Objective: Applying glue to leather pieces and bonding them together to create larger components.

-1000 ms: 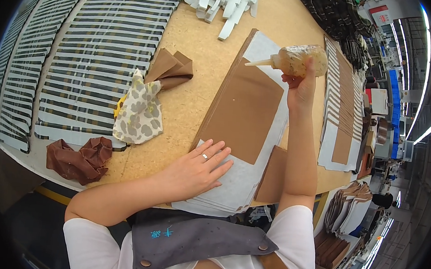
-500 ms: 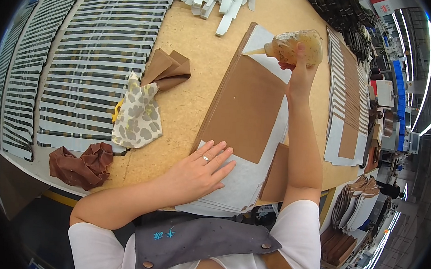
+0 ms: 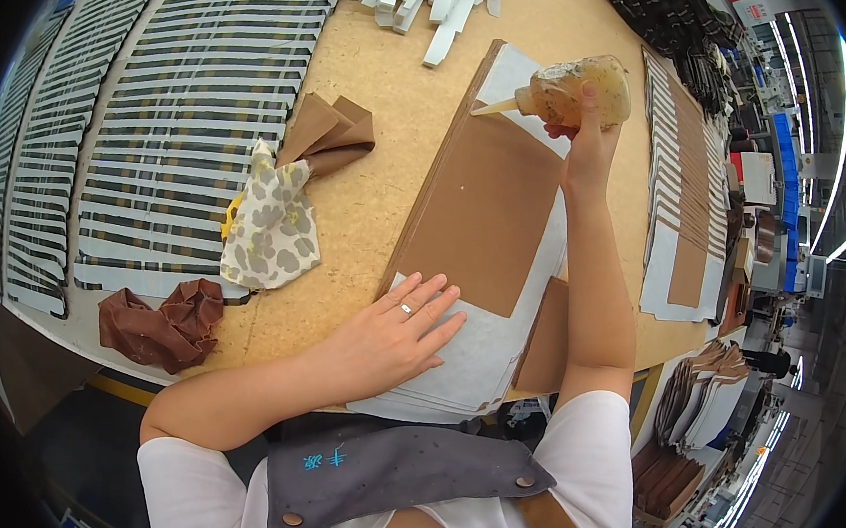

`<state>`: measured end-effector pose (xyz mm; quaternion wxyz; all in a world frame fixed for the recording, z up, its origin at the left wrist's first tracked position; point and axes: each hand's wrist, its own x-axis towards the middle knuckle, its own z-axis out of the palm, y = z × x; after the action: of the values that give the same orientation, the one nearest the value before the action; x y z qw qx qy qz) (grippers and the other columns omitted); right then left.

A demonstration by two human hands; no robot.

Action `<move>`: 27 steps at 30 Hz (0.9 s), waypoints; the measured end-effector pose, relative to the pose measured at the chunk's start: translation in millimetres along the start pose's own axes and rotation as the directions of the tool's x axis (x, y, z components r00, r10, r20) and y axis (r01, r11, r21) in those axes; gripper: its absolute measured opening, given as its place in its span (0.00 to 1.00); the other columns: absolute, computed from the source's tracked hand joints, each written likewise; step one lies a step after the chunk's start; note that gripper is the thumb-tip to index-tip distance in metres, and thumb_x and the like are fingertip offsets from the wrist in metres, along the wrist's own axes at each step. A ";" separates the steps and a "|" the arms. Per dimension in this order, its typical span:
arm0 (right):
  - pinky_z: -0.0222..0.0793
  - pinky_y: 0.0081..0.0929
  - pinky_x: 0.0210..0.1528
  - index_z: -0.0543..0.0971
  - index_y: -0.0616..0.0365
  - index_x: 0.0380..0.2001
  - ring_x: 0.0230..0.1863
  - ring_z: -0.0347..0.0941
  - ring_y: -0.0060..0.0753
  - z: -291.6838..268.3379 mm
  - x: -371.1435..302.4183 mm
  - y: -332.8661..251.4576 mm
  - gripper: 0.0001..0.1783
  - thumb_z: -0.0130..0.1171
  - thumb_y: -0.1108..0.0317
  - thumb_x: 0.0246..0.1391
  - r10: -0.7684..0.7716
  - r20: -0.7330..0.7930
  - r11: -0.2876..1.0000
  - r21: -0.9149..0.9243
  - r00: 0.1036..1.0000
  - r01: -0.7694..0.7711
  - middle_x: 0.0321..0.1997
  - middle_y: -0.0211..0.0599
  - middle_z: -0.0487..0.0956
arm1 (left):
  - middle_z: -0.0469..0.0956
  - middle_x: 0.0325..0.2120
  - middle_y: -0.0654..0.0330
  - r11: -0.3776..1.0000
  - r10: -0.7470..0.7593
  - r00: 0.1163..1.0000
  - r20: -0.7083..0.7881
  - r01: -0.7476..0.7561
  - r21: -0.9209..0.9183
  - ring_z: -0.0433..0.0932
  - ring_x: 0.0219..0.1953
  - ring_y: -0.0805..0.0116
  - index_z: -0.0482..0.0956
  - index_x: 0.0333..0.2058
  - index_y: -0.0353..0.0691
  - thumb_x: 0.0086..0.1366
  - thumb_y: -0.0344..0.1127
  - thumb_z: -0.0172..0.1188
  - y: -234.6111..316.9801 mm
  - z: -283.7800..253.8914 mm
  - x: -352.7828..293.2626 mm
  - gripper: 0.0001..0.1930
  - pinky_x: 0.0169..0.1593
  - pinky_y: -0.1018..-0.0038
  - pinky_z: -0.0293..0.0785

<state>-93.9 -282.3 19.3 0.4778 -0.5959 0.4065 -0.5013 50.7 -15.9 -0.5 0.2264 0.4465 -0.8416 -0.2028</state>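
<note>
The person's right hand (image 3: 586, 138) is curled around a translucent squeeze bottle (image 3: 558, 89), its nozzle (image 3: 496, 107) tilted down to the brown panel's (image 3: 481, 209) far edge. The left hand (image 3: 399, 328), empty, lies flat with fingers slightly spread across the panel's near edge and the pale sheet (image 3: 480, 356).
</note>
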 end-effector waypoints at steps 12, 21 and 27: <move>0.66 0.19 0.19 0.69 0.59 0.44 0.27 0.73 0.25 3.8 -29.7 -4.2 0.24 0.57 0.50 0.56 0.090 0.031 0.996 0.021 0.995 -0.091 0.35 0.35 0.75 | 0.64 0.57 0.46 1.000 0.012 1.000 0.013 -0.012 0.019 0.59 0.62 0.50 0.67 0.54 0.34 0.60 0.46 0.57 -0.7 0.8 -0.4 0.28 0.65 0.58 0.53; 0.66 0.20 0.20 0.69 0.57 0.45 0.31 0.75 0.24 9.0 -64.8 -14.5 0.22 0.55 0.51 0.57 0.163 0.076 0.985 0.039 0.984 -0.166 0.35 0.33 0.76 | 0.64 0.57 0.47 1.000 0.001 1.000 -0.003 -0.001 -0.001 0.59 0.62 0.50 0.68 0.54 0.36 0.59 0.45 0.58 0.9 2.1 -0.8 0.27 0.65 0.57 0.54; 0.66 0.20 0.21 0.69 0.57 0.45 0.34 0.75 0.25 8.2 -86.3 -16.4 0.22 0.55 0.51 0.58 0.179 0.104 0.982 0.037 0.978 -0.183 0.36 0.32 0.76 | 0.63 0.57 0.48 1.000 -0.004 1.000 -0.013 0.004 -0.009 0.59 0.62 0.50 0.69 0.53 0.37 0.59 0.44 0.59 2.5 1.3 -0.2 0.26 0.64 0.56 0.55</move>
<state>-100.1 -194.3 16.9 0.5550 -0.5696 0.4229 -0.4344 48.4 -14.3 -0.3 0.2336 0.4485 -0.8382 -0.2043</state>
